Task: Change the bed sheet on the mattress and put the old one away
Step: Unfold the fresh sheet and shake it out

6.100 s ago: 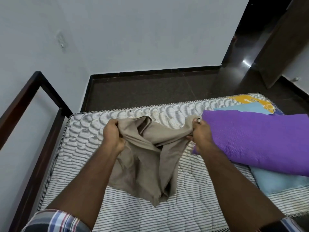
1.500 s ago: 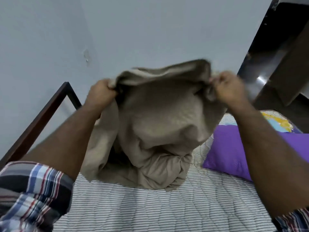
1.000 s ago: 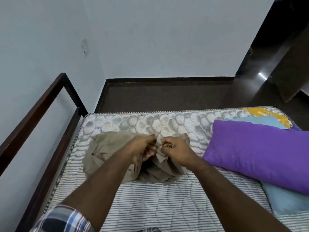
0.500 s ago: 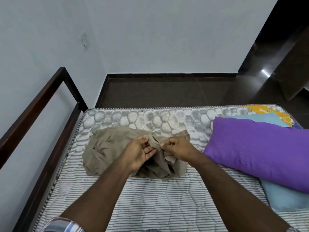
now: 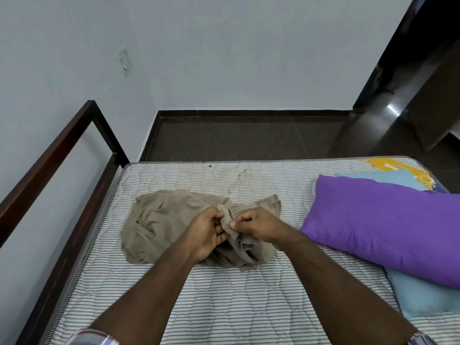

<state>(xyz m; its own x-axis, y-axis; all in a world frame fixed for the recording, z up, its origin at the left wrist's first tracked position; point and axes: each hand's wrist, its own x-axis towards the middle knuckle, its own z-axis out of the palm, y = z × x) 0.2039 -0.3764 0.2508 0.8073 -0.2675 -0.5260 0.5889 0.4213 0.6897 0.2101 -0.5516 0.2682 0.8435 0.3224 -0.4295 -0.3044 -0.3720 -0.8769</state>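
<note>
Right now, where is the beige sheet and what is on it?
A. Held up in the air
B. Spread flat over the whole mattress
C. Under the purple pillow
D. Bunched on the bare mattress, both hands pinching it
D: the beige sheet lies crumpled on the striped mattress, with the left hand and right hand pinching a fold at its middle.

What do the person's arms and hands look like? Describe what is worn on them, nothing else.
Both forearms are bare. At the bottom edge, short plaid sleeves show: the left sleeve in white, blue and reddish checks, the right sleeve in similar checks. The left hand wears nothing visible. No ring, watch or glove shows on the right hand here.
</note>
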